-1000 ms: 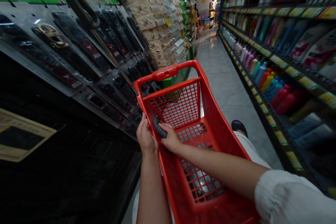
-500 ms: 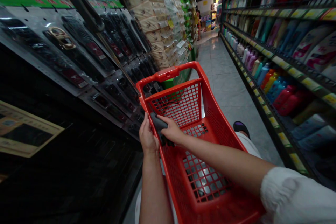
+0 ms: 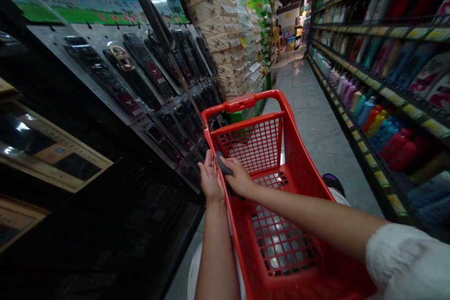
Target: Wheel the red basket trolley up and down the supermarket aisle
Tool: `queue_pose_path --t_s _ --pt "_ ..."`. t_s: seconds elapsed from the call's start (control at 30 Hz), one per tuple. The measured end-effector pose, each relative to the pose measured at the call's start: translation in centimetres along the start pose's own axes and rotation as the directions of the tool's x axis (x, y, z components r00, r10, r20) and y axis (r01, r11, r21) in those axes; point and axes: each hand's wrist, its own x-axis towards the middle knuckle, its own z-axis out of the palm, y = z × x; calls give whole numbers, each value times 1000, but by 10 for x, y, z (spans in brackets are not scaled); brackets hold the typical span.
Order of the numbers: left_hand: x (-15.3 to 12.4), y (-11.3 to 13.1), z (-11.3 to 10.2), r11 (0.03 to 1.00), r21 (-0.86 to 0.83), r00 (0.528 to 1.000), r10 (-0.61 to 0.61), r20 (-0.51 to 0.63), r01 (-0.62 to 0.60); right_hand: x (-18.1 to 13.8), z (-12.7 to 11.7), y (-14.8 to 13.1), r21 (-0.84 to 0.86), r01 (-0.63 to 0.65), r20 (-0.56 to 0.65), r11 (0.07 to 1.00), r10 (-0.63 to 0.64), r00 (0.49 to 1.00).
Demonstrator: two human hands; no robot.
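Note:
A red plastic shopping cart (image 3: pixel 302 159) stands in front of me in a shop aisle, its mesh basket holding nothing that I can see. At its left rim, my right hand (image 3: pixel 241 180) is closed over a dark grey piece (image 3: pixel 223 168). A long thin pole with a dark grip (image 3: pixel 158 26) rises from there toward the upper left. My left hand (image 3: pixel 211 180) lies against the outside of the rim beside the grey piece, fingers stretched upward. My right arm, in a white sleeve (image 3: pixel 404 262), reaches across the basket.
On the left is a dark display wall with packaged belts (image 3: pixel 119 58) on hooks, and stacked paper goods (image 3: pixel 225 33) farther on. Shelves of coloured bottles (image 3: pixel 372 117) line the right. The tiled aisle floor (image 3: pixel 309 117) runs ahead. My shoe (image 3: pixel 333 182) shows beside the cart.
The pole has tilted more upright. My left hand's fingers have straightened from a curl on the rim. Both hands and the grey piece sit slightly higher along the rim.

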Motion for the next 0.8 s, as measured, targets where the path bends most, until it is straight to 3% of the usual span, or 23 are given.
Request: queue_pose_path --t_s 0.07,0.17,0.3,0.53,0.6,0.67,0.8 --pt "1 1 1 1000 -17 1000 -12 -2 12 7 -4 -5 -76 67 28 995 -65 998" --pt "2 0 1 999 -30 1000 -11 -4 11 -15 -11 -5 -183 183 105 966 -166 981" --pt "0 -1 1 1000 -12 1000 28 6 -28 -32 -21 -4 -186 250 185 950 -216 959" --pt "-4 2 1 999 20 999 26 23 -27 60 -11 -9 -275 200 102 941 -178 979" --pt "-3 2 1 999 30 999 37 22 -38 71 -7 -8 -264 184 74 947 -171 983" --pt "-2 2 0 999 14 999 41 9 -41 63 -5 -4 -233 187 75 954 -174 982" --pt "3 0 -4 999 -40 999 33 -7 -33 17 -14 0 -163 212 142 964 -190 971"
